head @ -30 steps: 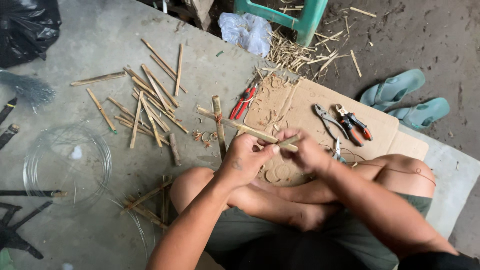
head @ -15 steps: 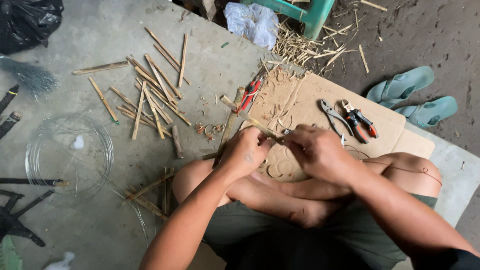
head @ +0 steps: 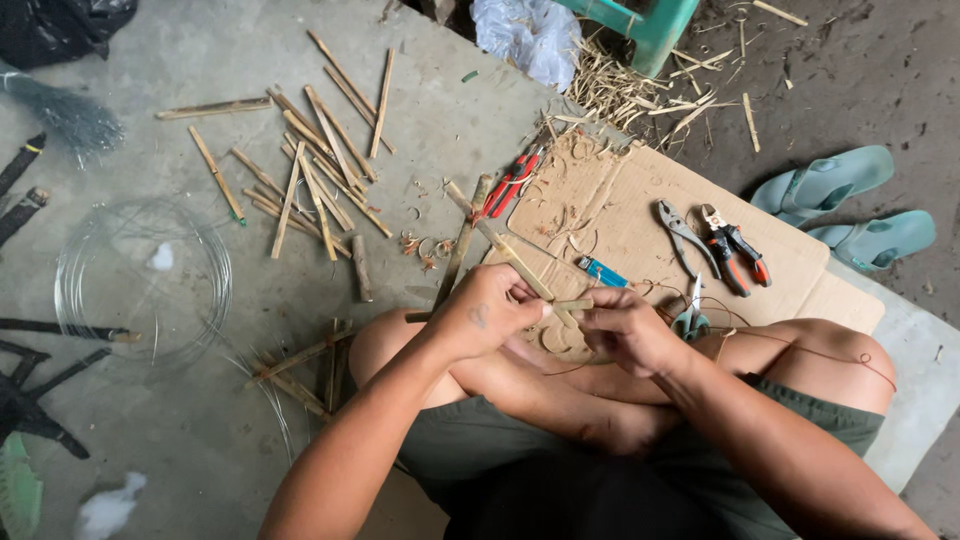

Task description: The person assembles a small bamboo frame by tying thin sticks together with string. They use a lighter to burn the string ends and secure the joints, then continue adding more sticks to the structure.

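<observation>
Centrally, left hand (head: 487,318) closed around crossed bamboo sticks (head: 520,268), gripped where they meet, above the folded legs. Right hand (head: 622,328) pinched narrow on the short end of one stick, fingertips touching the joint; thin string (head: 790,345) trailing from there over the right knee. Whether the string is wound on the joint: cannot tell.

Containers: none proper. Black plastic bag (head: 55,25) at the top left corner, contents hidden. Clear crumpled bag (head: 530,35) at the top, against the green stool (head: 640,25), contents not discernible.

Surroundings: flattened cardboard sheet (head: 640,210) just beyond the hands, carrying wood shavings, a blue lighter (head: 602,272), grey pliers (head: 682,236) and red-handled cutters (head: 738,250) side by side. Small green-handled snips (head: 690,318) just beside the right hand. Red-handled pliers (head: 510,182) at the sheet's left edge, partly off it. Loose heap of split bamboo strips (head: 310,170) on the concrete floor (head: 180,420) to the left, well apart from the hands. Coil of thin wire (head: 140,280) further left; a few more strips by the left knee. Straw litter (head: 620,95) beside the stool. Pair of teal sandals (head: 850,205) on bare earth at the right.

Obstruction: the long stick's far end lying across the cardboard edge, near the red-handled pliers; hands covering the joint itself.
</observation>
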